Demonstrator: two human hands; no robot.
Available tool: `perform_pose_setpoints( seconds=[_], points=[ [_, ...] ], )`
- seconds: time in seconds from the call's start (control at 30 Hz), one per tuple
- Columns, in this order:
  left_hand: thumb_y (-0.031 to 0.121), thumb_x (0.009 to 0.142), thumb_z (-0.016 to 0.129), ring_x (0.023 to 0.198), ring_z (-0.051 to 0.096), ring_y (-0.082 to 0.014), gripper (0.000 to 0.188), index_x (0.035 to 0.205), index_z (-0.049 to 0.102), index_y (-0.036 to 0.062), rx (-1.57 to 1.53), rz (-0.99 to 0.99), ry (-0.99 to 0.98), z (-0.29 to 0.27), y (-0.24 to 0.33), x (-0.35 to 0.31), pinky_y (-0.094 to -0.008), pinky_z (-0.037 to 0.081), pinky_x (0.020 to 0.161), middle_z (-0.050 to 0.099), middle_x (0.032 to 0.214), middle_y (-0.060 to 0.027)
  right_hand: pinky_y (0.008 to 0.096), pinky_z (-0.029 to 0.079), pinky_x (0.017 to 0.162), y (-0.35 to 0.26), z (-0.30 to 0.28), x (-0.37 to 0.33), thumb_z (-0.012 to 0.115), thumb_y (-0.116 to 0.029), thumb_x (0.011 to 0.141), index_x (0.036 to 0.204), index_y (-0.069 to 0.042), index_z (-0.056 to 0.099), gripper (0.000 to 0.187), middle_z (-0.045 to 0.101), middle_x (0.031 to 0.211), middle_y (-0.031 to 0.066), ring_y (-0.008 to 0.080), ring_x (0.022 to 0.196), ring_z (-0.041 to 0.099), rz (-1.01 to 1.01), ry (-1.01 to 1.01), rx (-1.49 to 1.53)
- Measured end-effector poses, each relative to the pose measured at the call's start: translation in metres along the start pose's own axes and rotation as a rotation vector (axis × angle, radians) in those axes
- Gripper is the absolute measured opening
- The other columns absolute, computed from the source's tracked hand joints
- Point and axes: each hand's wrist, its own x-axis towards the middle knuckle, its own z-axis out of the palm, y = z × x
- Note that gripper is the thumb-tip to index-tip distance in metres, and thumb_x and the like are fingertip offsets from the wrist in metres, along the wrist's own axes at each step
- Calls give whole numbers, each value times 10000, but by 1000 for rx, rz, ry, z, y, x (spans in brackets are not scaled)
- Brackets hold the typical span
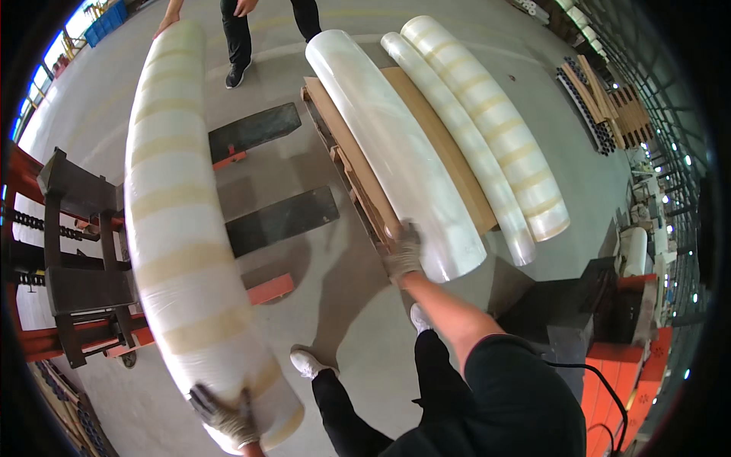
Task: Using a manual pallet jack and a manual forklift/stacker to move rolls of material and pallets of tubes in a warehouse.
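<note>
My left hand [227, 419], in a grey-and-dark glove, rests with spread fingers on the near end of a long roll wrapped in clear film with pale yellow bands [179, 228]. This roll lies across the dark forks of a lifting machine. A co-worker's hand [166, 24] touches its far end. My right hand [403, 251], gloved too, is beside the near part of a glossy white roll [396, 145], its fingers apart and slightly blurred. Whether it touches that roll or the cardboard edge under it, I cannot tell. The white roll lies on a cardboard-topped wooden pallet [354, 171].
Two more wrapped rolls, one thin [464, 145] and one banded [495, 129], lie right of the white one. Dark forks [282, 221] reach out from the orange-and-black machine [76, 251] at left. Orange-and-black equipment [609, 365] stands at lower right. The co-worker's legs [237, 38] are at the far side.
</note>
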Motion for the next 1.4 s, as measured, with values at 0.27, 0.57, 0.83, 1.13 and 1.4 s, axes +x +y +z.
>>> perform_pose_setpoints(
  seconds=[0.27, 0.57, 0.83, 1.13, 1.4],
  points=[
    [266, 789, 598, 1308, 201, -304, 741, 1372, 210, 22, -439, 53, 1, 21, -44, 21, -383, 164, 1063, 213, 1419, -170, 405, 132, 1079, 264, -36, 18, 607, -459, 723, 1400, -97, 84, 929, 109, 1435, 190, 339, 1322, 120, 623, -330, -303],
    [472, 849, 483, 1247, 316, -307, 695, 1342, 289, 23, -395, -591, 180, 34, -55, 3, -381, 263, 1027, 295, 1384, -169, 355, 155, 1086, 284, -38, 34, 622, -483, 716, 1398, -106, 109, 933, 119, 1433, 183, 314, 1329, 119, 493, -432, -310],
    [410, 839, 501, 1167, 400, -336, 592, 1282, 389, 35, -143, -580, 67, 0, -74, 23, -382, 301, 986, 418, 1285, -181, 347, 216, 1062, 9, -18, 53, 628, -386, 725, 1315, 12, 288, 789, 345, 1327, 206, 317, 1247, 301, -134, -468, -7],
    [509, 739, 545, 1251, 295, -333, 730, 1277, 385, 43, -204, -587, -54, -9, -118, 40, -440, 161, 1060, 378, 1313, -185, 388, 336, 968, -476, -31, -27, 636, -285, 728, 1255, -29, 366, 644, 445, 1229, 186, 327, 1143, 415, -931, -410, 258],
    [568, 687, 555, 1239, 290, -381, 783, 1257, 404, 52, -297, -636, -104, -20, -134, 51, -488, 150, 1051, 387, 1291, -206, 365, 330, 988, -731, -19, 45, 598, -352, 744, 1279, -56, 367, 653, 418, 1271, 190, 323, 1180, 398, -967, -462, 174]
  ],
)
